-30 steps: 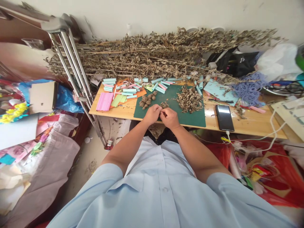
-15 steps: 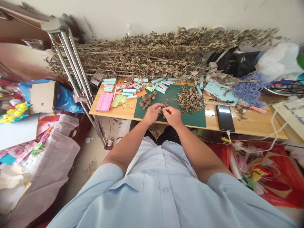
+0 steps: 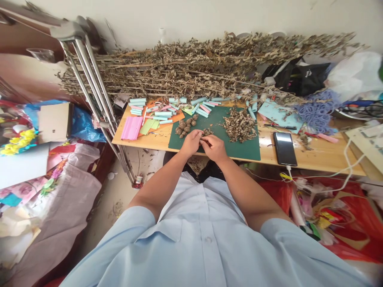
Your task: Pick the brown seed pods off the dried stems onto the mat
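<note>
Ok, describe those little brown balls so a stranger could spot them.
On the light wooden table, find the dark green cutting mat. At its left end, just beyond the left hand, sit the small round brown balls, compact lumps unlike the loose dried leaves further right.

The person wears a pale blue, short-sleeved button-up shirt (image 3: 191,255) of smooth, light cloth. Its pointed collar (image 3: 158,228) is the same blue, and a stitched front placket (image 3: 208,255) runs down the middle with a small matching round button (image 3: 208,239). The left sleeve (image 3: 131,231) and right sleeve (image 3: 284,239) are loose and wide, ending in plain hems above the elbows. Below those hems the forearms are bare all the way to the left grip (image 3: 191,144) and right grip (image 3: 214,148). Just beneath the grips, past the shirt's far edge, a dark, almost black garment (image 3: 203,173) shows, though its kind is hard to tell.
</note>
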Tool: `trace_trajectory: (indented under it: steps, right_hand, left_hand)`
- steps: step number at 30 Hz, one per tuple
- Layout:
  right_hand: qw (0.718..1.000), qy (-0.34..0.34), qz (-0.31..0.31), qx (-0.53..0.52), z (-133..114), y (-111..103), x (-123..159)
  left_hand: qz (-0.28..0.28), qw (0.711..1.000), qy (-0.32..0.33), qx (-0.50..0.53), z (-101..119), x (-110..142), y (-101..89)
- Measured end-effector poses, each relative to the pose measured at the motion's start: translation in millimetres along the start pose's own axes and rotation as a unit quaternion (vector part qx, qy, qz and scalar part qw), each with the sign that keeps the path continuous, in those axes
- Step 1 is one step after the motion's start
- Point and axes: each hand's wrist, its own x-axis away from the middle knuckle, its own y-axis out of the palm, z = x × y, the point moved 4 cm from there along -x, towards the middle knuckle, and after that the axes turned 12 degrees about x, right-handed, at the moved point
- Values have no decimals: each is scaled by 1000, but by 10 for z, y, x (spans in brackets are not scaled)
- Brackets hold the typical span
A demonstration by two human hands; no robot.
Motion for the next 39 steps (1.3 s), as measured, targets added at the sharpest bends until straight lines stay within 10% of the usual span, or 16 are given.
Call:
trace_trajectory:
  steps: [7, 15, 26, 39]
  right_hand:
    - [998, 60, 14, 19, 63, 7, 18]
    - [975, 193, -6, -108, 185, -25, -17]
    - [1000, 19, -2, -19, -7, -29, -13]
    - [996, 91, 15, -1, 63, -17, 11]
  left_hand:
    - [-28, 995, 64, -78, 47, 0, 24]
    - [-44, 999, -16, 4, 2, 19, 11]
    - [-21, 999, -29, 30, 44, 42, 30]
    - [-62, 991, 85, -79, -24, -16, 25]
